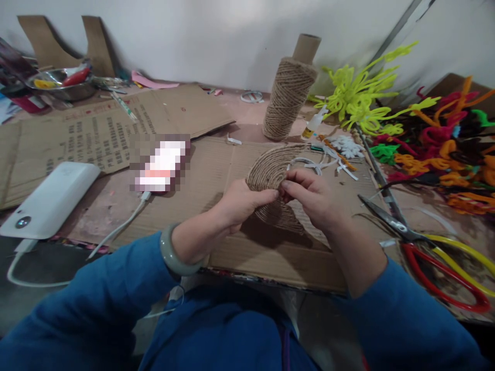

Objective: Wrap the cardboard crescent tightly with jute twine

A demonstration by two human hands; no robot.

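Note:
A curved piece covered in rows of brown twine (266, 167) is held above the cardboard sheet (240, 252). My left hand (247, 201) grips its left side, thumb lying across the front, other fingers behind it. At its inner edge my right hand (309, 196) pinches with thumb and forefinger; whatever lies between those fingertips is too small to tell. Behind the piece stands a tall spool of twine (288, 95), with a small glue bottle (314, 123) leaning beside it. White loops of cord (305, 165) lie just beyond my right hand.
Scissors with red and yellow handles (413, 237) lie at the right, near colourful pipe-cleaner flowers (456, 154). A blurred phone (164, 165) and white power bank (52, 198), both cabled, are at the left. A metal bowl (73, 90) sits further back.

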